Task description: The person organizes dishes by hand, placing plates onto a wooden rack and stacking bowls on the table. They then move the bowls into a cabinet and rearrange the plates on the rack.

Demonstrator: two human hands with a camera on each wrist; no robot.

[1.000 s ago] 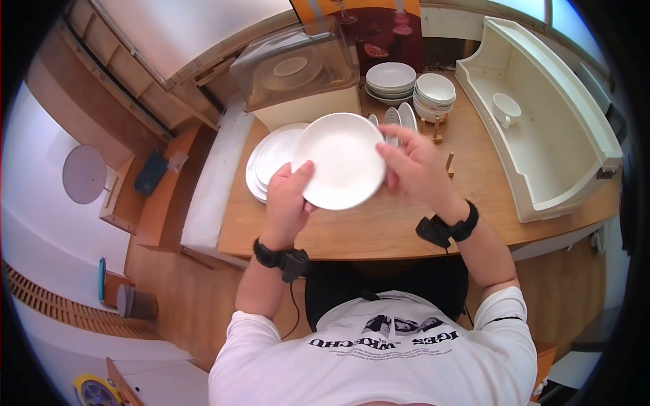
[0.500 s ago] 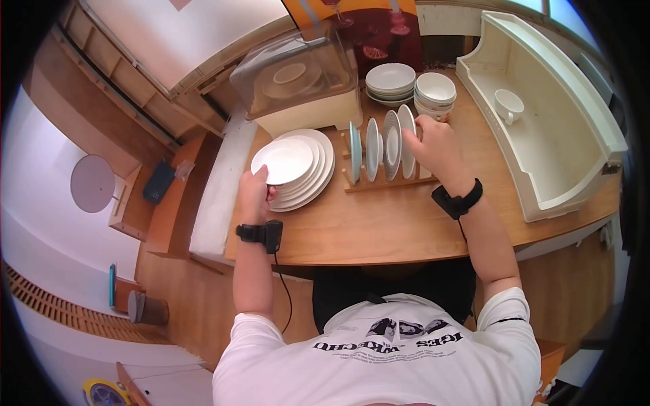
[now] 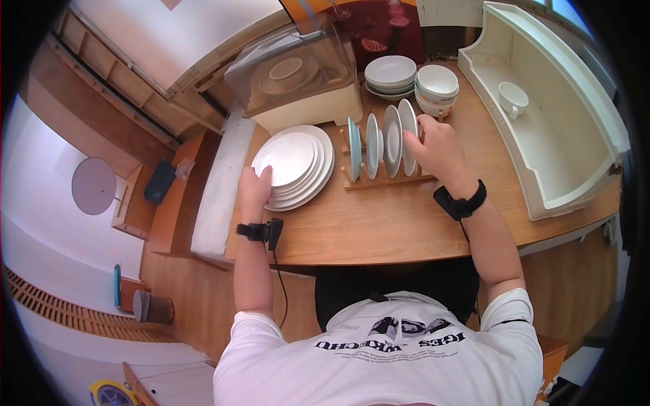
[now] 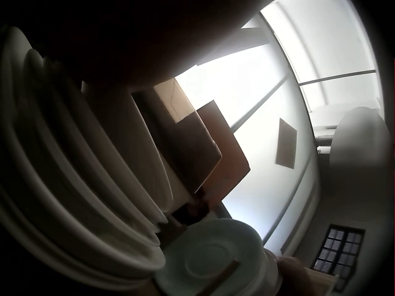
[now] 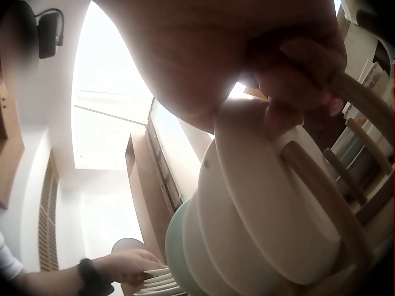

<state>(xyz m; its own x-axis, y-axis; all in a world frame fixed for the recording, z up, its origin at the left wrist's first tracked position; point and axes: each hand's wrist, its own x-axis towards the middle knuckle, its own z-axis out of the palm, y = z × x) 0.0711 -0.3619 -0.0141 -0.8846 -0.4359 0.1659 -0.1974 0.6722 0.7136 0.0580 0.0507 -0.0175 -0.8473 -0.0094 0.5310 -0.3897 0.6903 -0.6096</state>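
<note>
In the head view my left hand [image 3: 255, 191] holds the left edge of the top white plate [image 3: 284, 160], which lies on a stack of larger plates. The left wrist view shows the stacked rims [image 4: 86, 179] beside the dark left hand [image 4: 142, 37]. My right hand [image 3: 440, 150] pinches the upper right edge of the rightmost plate [image 3: 407, 132], upright in a wooden rack [image 3: 389, 183]. Several plates stand left of it, a pale green one [image 3: 355, 150] outermost. In the right wrist view, the right hand's fingers [image 5: 287, 92] are at the nearest plate [image 5: 265, 185].
Behind the rack stand stacked shallow dishes [image 3: 391, 71] and bowls [image 3: 437, 81]. A lidded box [image 3: 298, 81] is behind the plate stack. On the right, a large cream tray [image 3: 542, 128] holds a white cup [image 3: 512, 99]. The table's front edge [image 3: 365, 260] is near the body.
The white plate between both hands has moved left with my left hand and come down on the stack. My right hand has left it and taken the rack's rightmost plate.
</note>
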